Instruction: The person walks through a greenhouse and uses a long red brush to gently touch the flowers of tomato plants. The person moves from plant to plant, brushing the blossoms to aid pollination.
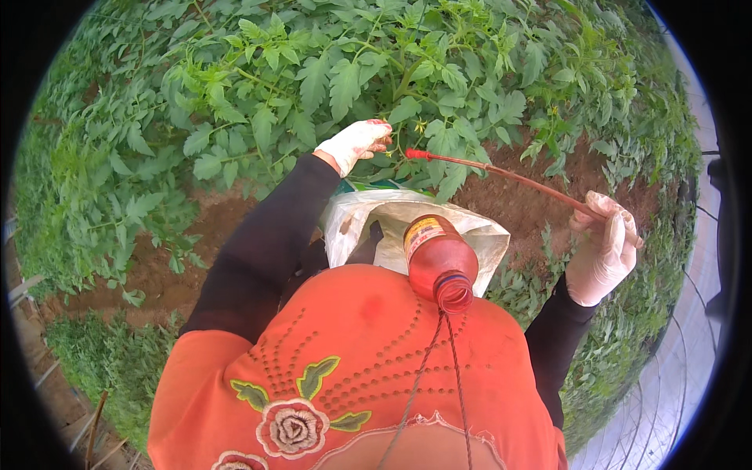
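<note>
My right hand (608, 238), in a thin pale glove, grips the end of a slender brown stick (523, 176). The stick's bright red tip (418, 154) points left towards my left hand (355, 144). That hand wears a glove with red stains on the fingertips, and its fingers curl beside a tomato stem. Whether they pinch a flower or stalk is hidden. Small yellow tomato flowers (420, 126) hang just right of those fingers, above the red tip. An uncapped plastic bottle (443, 261), reddish inside, hangs at my chest on a twisted cord (455, 376).
Leafy tomato plants (346, 82) fill the space before me, with bare soil (511, 182) between rows. A whitish woven sack (399, 217) opens at my waist, behind the bottle. Plastic sheeting (640, 405) curves along the right, and thin sticks (97, 423) stand at lower left.
</note>
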A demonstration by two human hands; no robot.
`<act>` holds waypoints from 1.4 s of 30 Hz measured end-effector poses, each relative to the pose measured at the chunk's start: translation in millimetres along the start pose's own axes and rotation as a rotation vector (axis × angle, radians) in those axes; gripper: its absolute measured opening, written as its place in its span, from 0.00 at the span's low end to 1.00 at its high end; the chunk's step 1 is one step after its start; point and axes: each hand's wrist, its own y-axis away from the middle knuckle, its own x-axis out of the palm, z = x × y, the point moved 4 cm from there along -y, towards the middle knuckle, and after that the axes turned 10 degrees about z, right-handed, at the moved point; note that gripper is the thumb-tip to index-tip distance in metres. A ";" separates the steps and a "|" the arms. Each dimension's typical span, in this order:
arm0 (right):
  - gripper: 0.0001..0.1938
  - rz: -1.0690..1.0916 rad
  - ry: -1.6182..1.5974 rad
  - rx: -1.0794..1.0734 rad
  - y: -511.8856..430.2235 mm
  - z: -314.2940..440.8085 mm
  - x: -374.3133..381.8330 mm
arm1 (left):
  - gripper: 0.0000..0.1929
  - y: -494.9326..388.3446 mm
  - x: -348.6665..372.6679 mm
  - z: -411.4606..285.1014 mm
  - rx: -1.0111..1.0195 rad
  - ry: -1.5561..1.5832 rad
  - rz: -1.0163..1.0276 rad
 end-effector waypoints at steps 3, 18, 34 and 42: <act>0.13 -0.012 0.044 0.001 2.6 -4.0 4.5 | 0.20 0.4 6.9 9.0 0.036 0.163 0.023; 0.09 0.000 0.009 0.044 4.6 -14.1 -6.2 | 0.20 7.4 20.3 5.5 0.033 0.242 0.018; 0.12 -0.067 0.028 -0.012 1.6 -8.8 7.0 | 0.24 46.8 -1.6 13.6 0.057 0.070 -0.040; 0.10 -0.180 -0.282 -0.097 26.8 24.8 26.3 | 0.21 130.3 -97.8 26.7 0.287 0.023 -0.070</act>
